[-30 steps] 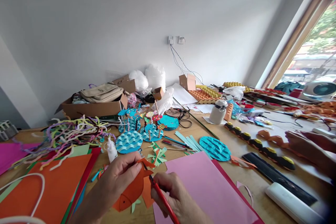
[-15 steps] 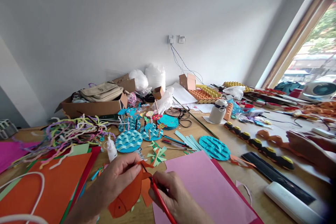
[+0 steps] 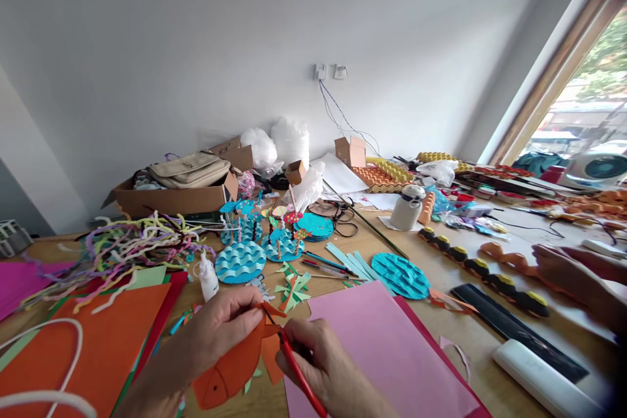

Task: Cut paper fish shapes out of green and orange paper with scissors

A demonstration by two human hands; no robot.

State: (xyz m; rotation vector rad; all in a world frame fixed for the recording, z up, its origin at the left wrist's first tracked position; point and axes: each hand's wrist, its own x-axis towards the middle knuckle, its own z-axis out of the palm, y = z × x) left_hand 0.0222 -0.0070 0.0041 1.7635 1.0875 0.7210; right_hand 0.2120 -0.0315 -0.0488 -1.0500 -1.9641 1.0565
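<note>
Between thumb and fingers, my left hand (image 3: 228, 320) pinches an orange paper fish (image 3: 235, 366) near its tail end. A drawn eye and a curved line mark the fish's head, which points down and left. My right hand (image 3: 318, 356) grips red-handled scissors (image 3: 300, 372), their dark blades at the paper close to my left fingertips. Below the blades, an orange paper scrap (image 3: 272, 358) lies on the table. Pink paper (image 3: 362, 346) extends under and to the right of my right hand.
Orange sheets (image 3: 93, 346) and tangled pipe cleaners (image 3: 147, 245) lie left, beside a white glue bottle (image 3: 208, 277). Blue wavy discs (image 3: 240, 262) and green paper scraps (image 3: 292, 287) are ahead. Another person's hands (image 3: 573, 274) work at right near a white case (image 3: 543, 379).
The fish's head has swung slightly left and down, and the scissor blades show more plainly at the tail end. Both my hands stay nearly in place.
</note>
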